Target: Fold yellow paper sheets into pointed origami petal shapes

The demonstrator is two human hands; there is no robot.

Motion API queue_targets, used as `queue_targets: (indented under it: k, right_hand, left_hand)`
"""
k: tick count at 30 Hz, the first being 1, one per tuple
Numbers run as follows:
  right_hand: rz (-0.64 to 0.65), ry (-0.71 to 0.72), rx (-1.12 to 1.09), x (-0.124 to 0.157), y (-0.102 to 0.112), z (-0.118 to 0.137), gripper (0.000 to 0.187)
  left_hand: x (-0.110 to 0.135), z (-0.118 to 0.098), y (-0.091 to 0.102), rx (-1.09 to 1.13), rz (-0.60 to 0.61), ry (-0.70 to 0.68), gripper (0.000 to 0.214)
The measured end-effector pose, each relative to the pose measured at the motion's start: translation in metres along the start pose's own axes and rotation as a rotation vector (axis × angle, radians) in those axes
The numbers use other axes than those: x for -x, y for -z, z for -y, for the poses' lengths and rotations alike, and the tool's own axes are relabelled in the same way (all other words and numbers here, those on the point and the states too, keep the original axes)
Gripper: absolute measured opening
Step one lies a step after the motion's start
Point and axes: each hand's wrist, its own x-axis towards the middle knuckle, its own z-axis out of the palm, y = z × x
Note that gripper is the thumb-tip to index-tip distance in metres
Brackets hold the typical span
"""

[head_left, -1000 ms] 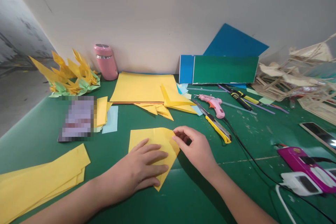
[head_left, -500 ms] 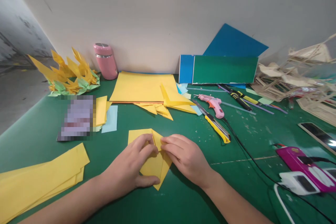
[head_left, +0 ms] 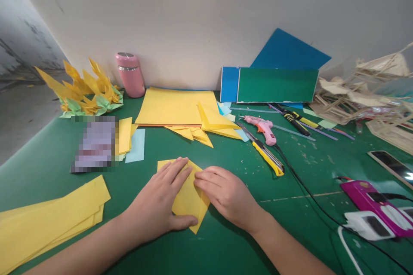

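Landmark: flat stack of large yellow paper sheets (head_left: 174, 107) at the back of the green table (head_left: 180, 258). Your workpiece, a partly folded yellow paper sheet (head_left: 190, 197), lies flat on the near side of that stack, well apart from it, its lower corner pointing toward you.

Your left hand (head_left: 159, 197) is spread over the workpiece's left part, fingers extended, thumb wide, palm side down; it presses, no grip around anything. Your right hand (head_left: 226, 193) has fingers bunched and half curled, fingertips on the workpiece's right part, by a folded edge. Thumb is hidden, so can't tell if it pinches the paper.

Around the stack: pointed folded yellow paper pieces (head_left: 201, 139) poke out at its near edge. Pink metal-banded flask (head_left: 130, 77) stands just left of it; yellow-and-green paper crown-like piece (head_left: 87, 94) further left. Pale blue paper rectangle (head_left: 137, 146) sits near its front left corner. Long yellow paper strips (head_left: 58, 215) are piled well to its near left.

Right of the stack: pink glue gun (head_left: 264, 129) with black cord, and a yellow-handled utility knife (head_left: 269, 159) with blade out, just nearer you than the gun.
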Motion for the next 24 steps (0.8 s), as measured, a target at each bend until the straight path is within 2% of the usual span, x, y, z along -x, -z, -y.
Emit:
queue_targets:
  k: [4, 12, 24]
  right_hand:
    - [0.036, -0.009, 0.0, -0.0009, 0.002, 0.0016, 0.03]
    - [0.03, 0.039, 0.027, 0.0014, 0.0002, 0.0009, 0.032]
    - [0.047, 0.039, 0.038, 0.0039, -0.0008, 0.0007, 0.031]
  left_hand:
    - [-0.002, -0.0019, 0.0028, 0.008, 0.028, 0.01, 0.087]
    - [-0.0021, -0.0031, 0.0047, 0.046, 0.083, 0.033, 0.09]
    - [0.0, 0.0026, -0.0019, 0.073, 0.03, -0.02, 0.09]
